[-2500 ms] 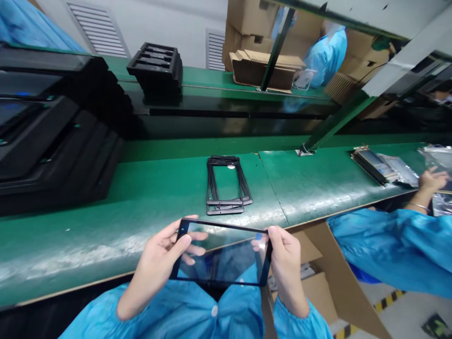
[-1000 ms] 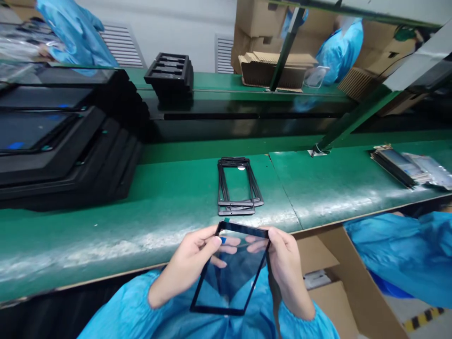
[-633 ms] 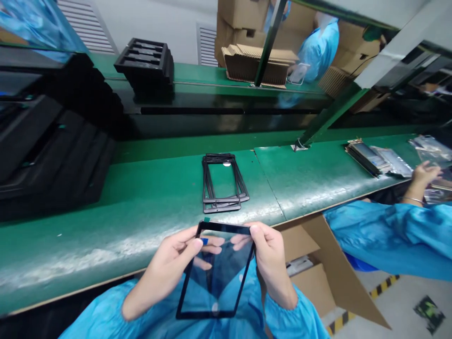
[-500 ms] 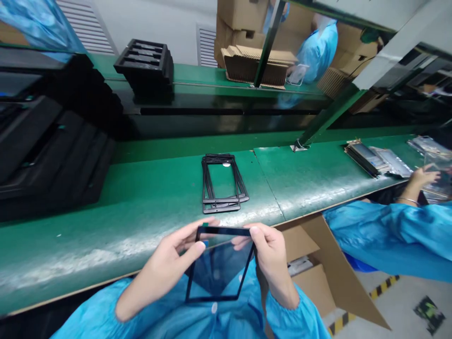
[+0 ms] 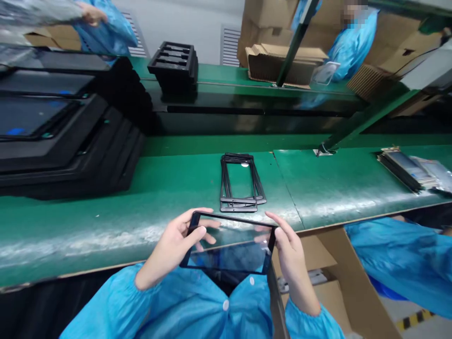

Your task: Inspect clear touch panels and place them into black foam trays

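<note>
I hold a thin black-bordered glass panel (image 5: 229,245) level over my lap, just below the front edge of the green bench (image 5: 141,197). My left hand (image 5: 173,247) grips its left end, thumb on top and fingers underneath. My right hand (image 5: 287,249) grips its right end the same way. The panel lies with its long side across, and my fingers show through the glass. A small stack of black frames (image 5: 240,183) rests on the bench just beyond the panel.
Stacked black trays (image 5: 63,136) holding panels fill the left of the bench. A smaller black tray stack (image 5: 174,66) and cardboard boxes (image 5: 282,66) stand behind. A co-worker's blue sleeve (image 5: 399,259) is at right, near a pile of panels (image 5: 406,169). An open cardboard box (image 5: 339,278) sits below.
The panel has turned from pointing lengthwise away from me to lying crosswise, and has risen closer to the bench edge. Both hands have kept hold of it.
</note>
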Demonstrator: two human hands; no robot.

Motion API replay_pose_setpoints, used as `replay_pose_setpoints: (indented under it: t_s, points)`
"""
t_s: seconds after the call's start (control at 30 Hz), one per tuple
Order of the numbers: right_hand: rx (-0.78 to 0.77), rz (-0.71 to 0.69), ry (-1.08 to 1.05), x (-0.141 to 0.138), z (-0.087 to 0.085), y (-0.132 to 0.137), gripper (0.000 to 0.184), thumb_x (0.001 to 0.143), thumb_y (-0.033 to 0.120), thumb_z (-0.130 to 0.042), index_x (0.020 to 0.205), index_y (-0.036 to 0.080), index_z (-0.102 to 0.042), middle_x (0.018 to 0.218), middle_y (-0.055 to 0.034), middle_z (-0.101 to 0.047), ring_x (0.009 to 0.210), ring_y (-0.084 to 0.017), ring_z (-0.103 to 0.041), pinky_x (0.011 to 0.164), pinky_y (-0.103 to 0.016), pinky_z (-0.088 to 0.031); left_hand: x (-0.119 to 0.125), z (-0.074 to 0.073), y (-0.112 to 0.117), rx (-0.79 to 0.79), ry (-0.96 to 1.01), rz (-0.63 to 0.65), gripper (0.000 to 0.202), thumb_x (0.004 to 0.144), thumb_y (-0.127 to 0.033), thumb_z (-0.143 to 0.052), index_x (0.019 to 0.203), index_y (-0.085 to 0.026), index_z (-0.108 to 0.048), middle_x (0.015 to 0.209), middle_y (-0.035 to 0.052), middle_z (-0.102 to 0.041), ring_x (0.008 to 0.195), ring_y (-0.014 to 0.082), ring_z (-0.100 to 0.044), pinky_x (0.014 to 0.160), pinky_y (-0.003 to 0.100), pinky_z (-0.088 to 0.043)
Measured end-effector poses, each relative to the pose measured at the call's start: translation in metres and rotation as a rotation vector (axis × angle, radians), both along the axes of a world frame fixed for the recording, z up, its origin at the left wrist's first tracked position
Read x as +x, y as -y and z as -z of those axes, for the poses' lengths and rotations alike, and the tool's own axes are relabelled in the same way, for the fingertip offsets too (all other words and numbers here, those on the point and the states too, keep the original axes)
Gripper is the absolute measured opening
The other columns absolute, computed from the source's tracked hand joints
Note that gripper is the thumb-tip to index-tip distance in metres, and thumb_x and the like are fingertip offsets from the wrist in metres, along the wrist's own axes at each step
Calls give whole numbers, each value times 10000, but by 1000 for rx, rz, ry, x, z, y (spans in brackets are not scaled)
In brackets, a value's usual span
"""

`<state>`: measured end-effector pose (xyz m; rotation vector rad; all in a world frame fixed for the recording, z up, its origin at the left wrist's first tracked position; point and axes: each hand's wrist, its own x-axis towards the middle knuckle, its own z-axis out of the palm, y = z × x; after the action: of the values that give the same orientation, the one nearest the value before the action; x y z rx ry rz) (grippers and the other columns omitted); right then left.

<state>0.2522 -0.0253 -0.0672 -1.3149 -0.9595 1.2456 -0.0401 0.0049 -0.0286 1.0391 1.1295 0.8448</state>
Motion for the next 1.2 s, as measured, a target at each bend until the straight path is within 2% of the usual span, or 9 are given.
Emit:
replay_pose_setpoints:
  t_s: [0.2,0.37,0.53,0.63,0.77,0.87,0.97,1.07,1.2]
  points:
    - [30,37,-66,-24,-19,6,211,948,380,-753,1086,221,-731,804,-39,-841,572,-197,-787,612,-286,-610,-3,0,8,54,-70,-29,476,1000,-408,-669,1422,-227,-544,1356,192,-724,915,282,-803,637,311,-624]
    - [34,24,34,-31,-30,11,237,943,414,-758,1037,197,-747,778,-65,-841,569,-226,-795,601,-317,-634,2,-7,2,682,-563,-65,554,929,-280,-743,1468,-345,-631,1639,70,-515,1484,363,-499,1256,561,-343]
    - [-23,4,53,-36,-22,19,293,908,483,-788,1034,219,-786,804,-97,-847,595,-271,-807,594,-366,-671,10,-14,-14,710,-604,372,277,1019,-289,-615,1191,-313,-830,1055,68,-851,989,284,-798,1070,459,-549]
    - [-69,72,-6,-33,-10,18,310,851,514,-833,1026,261,-796,803,-103,-845,601,-306,-800,570,-400,-674,9,-22,-17,770,-634,388,291,1022,-280,-616,1231,-330,-812,1121,77,-842,1060,297,-785,1116,487,-508]
    - [-71,214,-166,-34,0,-4,357,824,523,-849,1092,308,-751,831,-96,-844,586,-307,-787,534,-397,-657,-2,-35,-10,836,-557,-112,676,927,-312,-779,1556,-380,-542,1682,77,-454,1569,353,-370,1318,592,-115]
    - [-17,241,-308,-57,-3,-26,358,901,515,-775,1202,345,-682,1006,-93,-849,764,-286,-824,622,-369,-669,-10,-37,-2,546,-93,-351,842,949,-432,-748,1667,-303,-328,1677,173,-441,1520,371,-451,1241,557,-369]
    - [-28,116,-433,-103,-7,-44,438,934,516,-741,1304,314,-620,1092,-84,-840,890,-266,-828,724,-379,-669,-17,-38,5,253,206,-352,739,908,-463,-788,1543,-213,-505,1459,238,-662,1227,401,-720,968,492,-621]
    - [-16,-74,-572,-148,-6,-57,594,940,562,-717,1439,279,-565,1233,-121,-809,1079,-280,-800,866,-424,-655,-38,-54,14,298,88,-605,486,909,-398,-803,1333,-205,-663,1260,180,-792,1019,359,-808,791,430,-675]
    - [157,-244,-398,-177,8,-64,665,989,542,-661,1560,236,-516,1416,-175,-709,1337,-312,-665,1058,-502,-580,-94,-114,18,750,-345,-833,285,881,-333,-827,1161,-331,-772,1122,-4,-846,1002,312,-813,1005,527,-632]
